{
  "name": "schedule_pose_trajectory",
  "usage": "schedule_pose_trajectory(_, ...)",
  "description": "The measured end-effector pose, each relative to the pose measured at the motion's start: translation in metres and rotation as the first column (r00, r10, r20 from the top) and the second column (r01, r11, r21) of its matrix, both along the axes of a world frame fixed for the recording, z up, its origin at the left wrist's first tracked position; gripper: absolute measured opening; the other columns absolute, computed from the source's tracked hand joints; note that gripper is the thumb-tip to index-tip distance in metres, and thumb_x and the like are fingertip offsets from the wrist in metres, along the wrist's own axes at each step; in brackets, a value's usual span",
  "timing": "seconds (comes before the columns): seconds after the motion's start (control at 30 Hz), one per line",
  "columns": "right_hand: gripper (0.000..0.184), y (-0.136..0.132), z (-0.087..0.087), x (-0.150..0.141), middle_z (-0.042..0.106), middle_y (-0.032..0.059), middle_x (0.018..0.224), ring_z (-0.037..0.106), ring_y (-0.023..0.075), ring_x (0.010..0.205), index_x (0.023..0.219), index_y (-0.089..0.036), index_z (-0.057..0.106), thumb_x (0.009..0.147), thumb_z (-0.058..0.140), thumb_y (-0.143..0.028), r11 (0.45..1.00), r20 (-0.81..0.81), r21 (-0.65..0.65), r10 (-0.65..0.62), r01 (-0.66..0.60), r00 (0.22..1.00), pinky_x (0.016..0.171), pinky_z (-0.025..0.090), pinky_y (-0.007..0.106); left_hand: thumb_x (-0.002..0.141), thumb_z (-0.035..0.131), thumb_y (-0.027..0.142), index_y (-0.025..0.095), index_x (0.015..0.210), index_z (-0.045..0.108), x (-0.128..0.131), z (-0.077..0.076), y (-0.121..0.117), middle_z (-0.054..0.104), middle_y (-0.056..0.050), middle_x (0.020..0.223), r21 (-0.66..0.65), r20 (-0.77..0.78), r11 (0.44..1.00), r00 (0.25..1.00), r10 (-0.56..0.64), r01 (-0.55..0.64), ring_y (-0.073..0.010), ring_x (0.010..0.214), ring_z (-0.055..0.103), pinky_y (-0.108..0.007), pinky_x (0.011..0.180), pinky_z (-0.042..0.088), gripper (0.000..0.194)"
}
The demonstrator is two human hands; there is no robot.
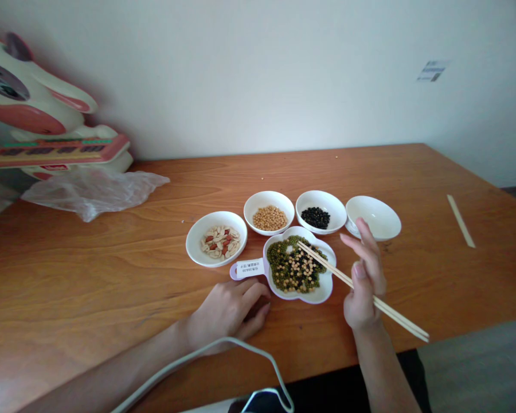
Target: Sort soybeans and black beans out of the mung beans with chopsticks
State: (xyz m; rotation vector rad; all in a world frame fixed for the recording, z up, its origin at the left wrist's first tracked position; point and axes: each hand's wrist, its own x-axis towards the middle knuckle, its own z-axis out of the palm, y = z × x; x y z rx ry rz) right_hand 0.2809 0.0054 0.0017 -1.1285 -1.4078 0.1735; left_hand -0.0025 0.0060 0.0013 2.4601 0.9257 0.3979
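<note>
My right hand (365,281) is closed on a pair of wooden chopsticks (398,315). Their tips lie over the beans in a white, flower-shaped dish (324,293) with a lilac rim and handle. Green beans, black beans and yellow soybeans (298,265) are mixed in that dish. Nothing shows between the chopstick tips. My left hand (230,310) rests on the table just below the labelled handle (250,268), fingers loosely bent and holding nothing visible. Behind the dish stand white bowls with peanuts (221,242), soybeans (270,218) and black beans (316,217).
An empty-looking white bowl (374,218) ends the row at the right. Farther right lies a flat paper strip (461,221). A plastic bag (98,192) and a cow-shaped toy keyboard (60,150) are at the left. A pale cable (189,355) crosses the foreground.
</note>
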Motion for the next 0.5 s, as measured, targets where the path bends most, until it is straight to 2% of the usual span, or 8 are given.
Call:
schedule_pose_trajectory(0.1, 0.059, 0.001, -0.008, 0.002, 0.019, 0.0031, 0.184, 0.013, 0.0366, 0.171, 0.167, -0.033, 0.044, 0.108, 0.047, -0.039, 0.999, 0.006, -0.031, 0.009, -0.009, 1.000, 0.136, 0.015, 0.070, 0.103, 0.057, 0.020, 0.025, 0.113, 0.061, 0.000, 0.000, 0.000, 0.076, -0.002, 0.104, 0.004, -0.002, 1.000, 1.000, -0.001, 0.001, -0.0189, 0.087, 0.074, -0.031, 0.076, 0.058, 0.011)
schedule_pose_trajectory(0.17, 0.072, 0.002, -0.012, 0.003, 0.002, -0.0005, 0.186, 0.000, 0.0358, 0.172, 0.175, -0.037, 0.022, 0.107, 0.049, -0.040, 0.998, 0.023, -0.057, 0.006, -0.005, 1.000, 0.136, 0.008, 0.072, 0.103, 0.057, 0.020, 0.025, 0.113, 0.061, 0.000, -0.001, 0.000, 0.076, -0.003, 0.104, 0.006, -0.003, 1.000, 1.000, 0.000, 0.000, -0.0191, 0.088, 0.074, -0.031, 0.076, 0.058, 0.012)
schedule_pose_trajectory(0.23, 0.082, 0.002, -0.015, 0.004, -0.005, -0.0020, 0.186, -0.005, 0.0365, 0.172, 0.176, -0.038, 0.008, 0.106, 0.051, -0.041, 0.998, 0.035, -0.067, -0.002, 0.004, 0.999, 0.134, 0.004, 0.075, 0.103, 0.057, 0.020, 0.025, 0.114, 0.061, 0.000, -0.001, 0.000, 0.076, -0.003, 0.105, 0.007, -0.005, 1.000, 1.000, 0.001, -0.001, -0.0190, 0.088, 0.074, -0.031, 0.076, 0.058, 0.013)
schedule_pose_trajectory(0.3, 0.085, 0.002, -0.016, 0.004, -0.006, -0.0016, 0.186, -0.006, 0.0373, 0.172, 0.176, -0.039, 0.005, 0.106, 0.053, -0.042, 0.997, 0.023, -0.072, 0.003, -0.001, 1.000, 0.133, 0.004, 0.076, 0.103, 0.057, 0.020, 0.025, 0.114, 0.060, 0.000, -0.001, -0.001, 0.076, -0.002, 0.105, 0.006, -0.007, 1.000, 1.000, 0.003, -0.003, -0.0190, 0.087, 0.074, -0.031, 0.076, 0.058, 0.012)
schedule_pose_trajectory(0.33, 0.083, 0.003, -0.016, 0.004, -0.004, -0.0013, 0.186, -0.005, 0.0372, 0.172, 0.176, -0.038, 0.008, 0.106, 0.053, -0.042, 0.997, 0.008, -0.072, 0.001, 0.000, 1.000, 0.133, 0.005, 0.076, 0.103, 0.057, 0.020, 0.025, 0.114, 0.060, 0.000, -0.001, -0.001, 0.076, -0.002, 0.105, 0.006, -0.008, 1.000, 1.000, 0.004, -0.004, -0.0191, 0.087, 0.074, -0.031, 0.076, 0.058, 0.012)
schedule_pose_trajectory(0.4, 0.070, 0.003, -0.013, 0.004, 0.006, 0.0005, 0.186, 0.003, 0.0372, 0.172, 0.173, -0.036, 0.028, 0.107, 0.050, -0.041, 0.998, -0.026, -0.065, -0.023, 0.021, 0.999, 0.134, 0.010, 0.074, 0.103, 0.058, 0.020, 0.025, 0.113, 0.060, -0.001, -0.001, -0.001, 0.076, -0.002, 0.104, 0.007, -0.008, 1.000, 1.000, 0.007, -0.007, -0.0191, 0.086, 0.073, -0.031, 0.075, 0.057, 0.012)
schedule_pose_trajectory(0.43, 0.059, 0.004, -0.012, 0.004, 0.015, 0.0022, 0.185, 0.011, 0.0372, 0.171, 0.167, -0.034, 0.043, 0.109, 0.047, -0.040, 0.997, -0.037, -0.059, -0.045, 0.043, 0.998, 0.134, 0.014, 0.072, 0.103, 0.058, 0.020, 0.025, 0.113, 0.060, -0.001, -0.001, -0.001, 0.076, -0.002, 0.104, 0.008, -0.008, 1.000, 1.000, 0.009, -0.009, -0.0191, 0.086, 0.073, -0.031, 0.075, 0.057, 0.012)
schedule_pose_trajectory(0.5, 0.045, 0.004, -0.009, 0.006, 0.041, 0.0076, 0.173, 0.036, 0.0356, 0.161, 0.143, -0.028, 0.070, 0.111, 0.041, -0.041, 0.994, -0.045, -0.053, -0.093, 0.091, 0.995, 0.131, 0.026, 0.064, 0.103, 0.058, 0.020, 0.025, 0.113, 0.061, -0.001, -0.001, -0.001, 0.076, -0.001, 0.103, 0.010, -0.006, 1.000, 1.000, 0.011, -0.010, -0.0188, 0.085, 0.073, -0.031, 0.074, 0.057, 0.012)
